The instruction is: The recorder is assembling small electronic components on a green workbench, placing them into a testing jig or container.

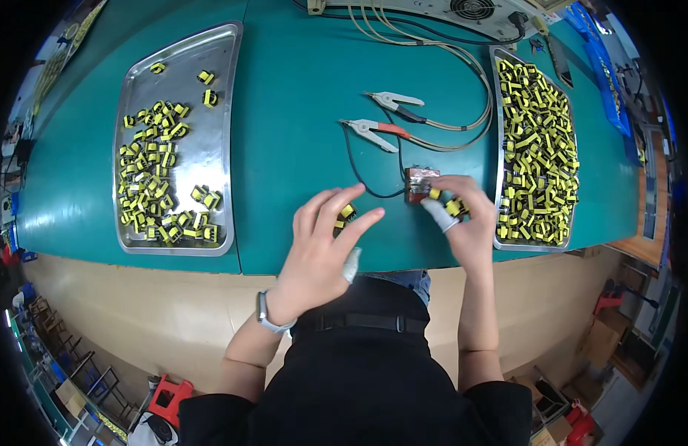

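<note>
My right hand [469, 221] has its fingers closed on small yellow-and-black transformers [455, 207], with a pale cover on one digit. Its fingertips hold one transformer [435, 193] against the edge of a small reddish-brown block fixture [418, 183]. My left hand [314, 241], a band on its wrist, hovers at the front of the table with index finger and thumb spread. Between them shows another yellow-and-black transformer [348, 212], partly hidden; whether it touches the fingers is unclear. Two test clips, one with a black grip [396, 101] and one with a red grip [374, 132], join the fixture by dark wires.
A metal tray [210, 141] at left holds scattered transformers; a second tray [500, 149] at right is heaped with them. A device with a fan [470, 9] stands at the back, its cables [481, 82] looping over the green table [307, 89]. A blue bin [608, 89] sits far right.
</note>
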Action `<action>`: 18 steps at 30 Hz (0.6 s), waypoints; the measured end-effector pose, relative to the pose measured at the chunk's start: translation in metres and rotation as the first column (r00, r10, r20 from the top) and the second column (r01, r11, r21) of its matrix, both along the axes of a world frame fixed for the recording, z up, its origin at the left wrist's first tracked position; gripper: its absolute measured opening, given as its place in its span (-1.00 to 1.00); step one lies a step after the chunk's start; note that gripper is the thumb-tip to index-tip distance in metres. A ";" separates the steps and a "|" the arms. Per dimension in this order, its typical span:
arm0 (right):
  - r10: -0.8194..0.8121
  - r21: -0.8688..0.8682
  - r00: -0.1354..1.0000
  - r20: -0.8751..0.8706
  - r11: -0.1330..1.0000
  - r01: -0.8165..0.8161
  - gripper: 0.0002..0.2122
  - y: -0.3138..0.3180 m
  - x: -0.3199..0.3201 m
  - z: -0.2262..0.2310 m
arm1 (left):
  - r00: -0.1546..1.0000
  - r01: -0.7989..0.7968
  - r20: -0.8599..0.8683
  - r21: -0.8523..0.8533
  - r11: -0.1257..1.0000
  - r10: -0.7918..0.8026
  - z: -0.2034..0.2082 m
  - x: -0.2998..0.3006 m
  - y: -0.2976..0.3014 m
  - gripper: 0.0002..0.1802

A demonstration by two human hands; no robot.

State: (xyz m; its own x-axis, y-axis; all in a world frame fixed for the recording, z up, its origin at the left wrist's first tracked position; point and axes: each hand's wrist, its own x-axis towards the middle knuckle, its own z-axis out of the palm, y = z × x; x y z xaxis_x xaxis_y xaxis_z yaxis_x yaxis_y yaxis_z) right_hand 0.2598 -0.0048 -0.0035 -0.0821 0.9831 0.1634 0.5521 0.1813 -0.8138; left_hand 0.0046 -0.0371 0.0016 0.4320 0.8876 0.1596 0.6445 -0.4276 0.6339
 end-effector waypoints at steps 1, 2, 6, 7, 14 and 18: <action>-0.022 0.020 1.000 0.021 1.000 0.022 -0.73 0.004 0.006 -0.001 | 1.000 0.001 0.002 -0.001 1.000 -0.001 -0.002 -0.005 0.002 -0.27; -0.045 -0.015 0.997 0.062 0.999 0.046 -0.73 0.006 0.010 0.001 | 1.000 0.011 -0.011 -0.016 1.000 -0.012 -0.005 -0.008 0.003 -0.30; -0.022 0.011 0.995 0.097 1.000 0.021 -0.73 0.008 0.013 0.001 | 0.998 0.059 -0.010 -0.002 0.998 -0.059 -0.012 -0.016 0.007 -0.50; 0.005 -0.004 0.992 0.123 1.000 -0.004 -0.73 0.007 0.015 0.002 | 0.998 0.058 -0.010 -0.002 0.998 -0.058 -0.012 -0.016 0.008 -0.50; 0.021 -0.055 0.999 -0.033 0.998 -0.023 -0.67 0.001 0.009 0.001 | 0.997 0.078 0.004 0.081 0.994 -0.079 -0.020 -0.012 0.015 -0.71; -0.225 -0.440 0.518 -0.825 0.832 -0.339 -0.72 -0.019 0.005 -0.005 | 0.997 0.082 -0.018 0.123 0.989 -0.081 -0.022 -0.006 0.020 -0.72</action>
State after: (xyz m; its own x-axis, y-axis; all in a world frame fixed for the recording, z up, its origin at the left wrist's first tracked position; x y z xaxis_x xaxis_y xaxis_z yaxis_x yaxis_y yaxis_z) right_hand 0.2645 -0.0233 -0.0081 -0.2471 0.9192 -0.3068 -0.4147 -0.3864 -0.8238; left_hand -0.0014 -0.0168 -0.0203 0.5049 0.8231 0.2600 0.6119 -0.5538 0.5647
